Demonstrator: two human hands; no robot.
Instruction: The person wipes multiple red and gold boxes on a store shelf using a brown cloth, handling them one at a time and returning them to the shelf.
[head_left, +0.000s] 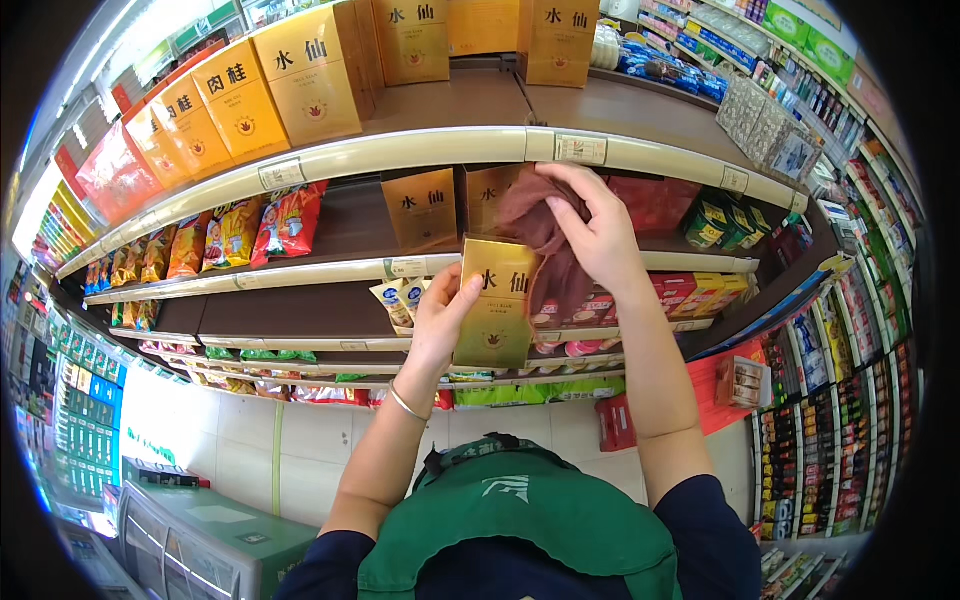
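My left hand (441, 315) grips a gold box (495, 307) by its left side, thumb on the printed front. The box is upright in front of the shelves and bears dark writing and a small emblem. My right hand (592, 225) holds a crumpled maroon cloth (551, 232), pinched between thumb and fingers. The cloth hangs down along the box's upper right edge and hides part of it. Behind my hands, a matching gold box (421, 210) stands on the second shelf, and another (484, 196) is partly covered by the cloth.
Gold and orange boxes (315, 75) line the top shelf (450, 101). Bags of snacks (289, 225) stand on the second shelf at left, green tins (709, 221) at right. A green-topped freezer cabinet (225, 525) is at lower left. A red box (616, 421) sits on the tiled floor (315, 450).
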